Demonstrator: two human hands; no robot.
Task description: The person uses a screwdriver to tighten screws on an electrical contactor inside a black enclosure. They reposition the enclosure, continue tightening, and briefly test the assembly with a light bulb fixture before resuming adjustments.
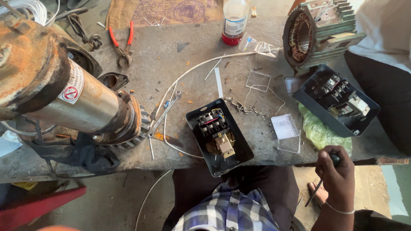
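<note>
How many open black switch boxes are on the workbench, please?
2. One black switch box lies at the front edge of the workbench, near the middle. The other box sits to the right, tilted, below the green motor housing.

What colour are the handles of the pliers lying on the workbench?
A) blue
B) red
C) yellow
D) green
B: the pliers near the far edge of the workbench have two red handles that spread apart above grey metal jaws.
</note>
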